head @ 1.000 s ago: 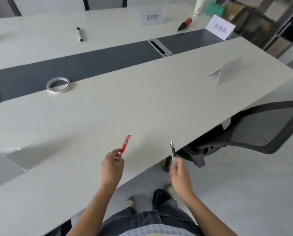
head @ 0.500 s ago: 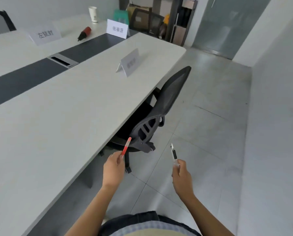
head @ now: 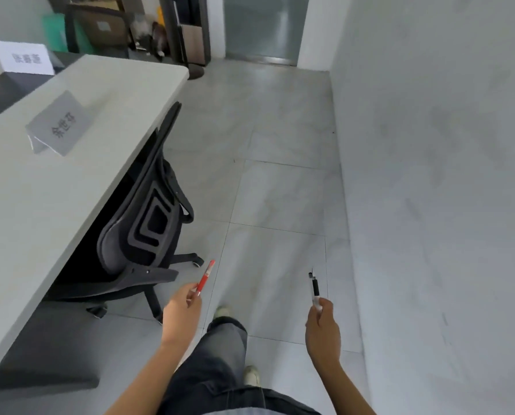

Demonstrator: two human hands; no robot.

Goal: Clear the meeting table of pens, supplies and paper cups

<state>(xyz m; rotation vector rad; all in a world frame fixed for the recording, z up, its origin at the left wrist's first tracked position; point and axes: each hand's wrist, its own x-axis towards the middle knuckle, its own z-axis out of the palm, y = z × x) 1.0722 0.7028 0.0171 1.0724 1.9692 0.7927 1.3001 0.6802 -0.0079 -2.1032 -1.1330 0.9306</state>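
My left hand [head: 180,313] grips a red pen [head: 205,277] by its lower end, tip pointing up and away. My right hand [head: 322,327] holds a black and clear pen [head: 315,289] upright. Both hands are over the tiled floor, to the right of the white meeting table [head: 25,199]. Two name cards stand on the table: a grey one [head: 59,124] near its edge and a white one [head: 22,57] farther back.
A black mesh office chair [head: 148,217] is pushed under the table just left of my left hand. A grey wall [head: 436,175] runs along the right. A glass door [head: 263,25] and shelving with boxes [head: 106,25] lie ahead. My legs and shoes show below.
My view has swung right, away from the table top toward the floor and door. Tape roll, far pens and cup have left view. Both hands still hold their pens.
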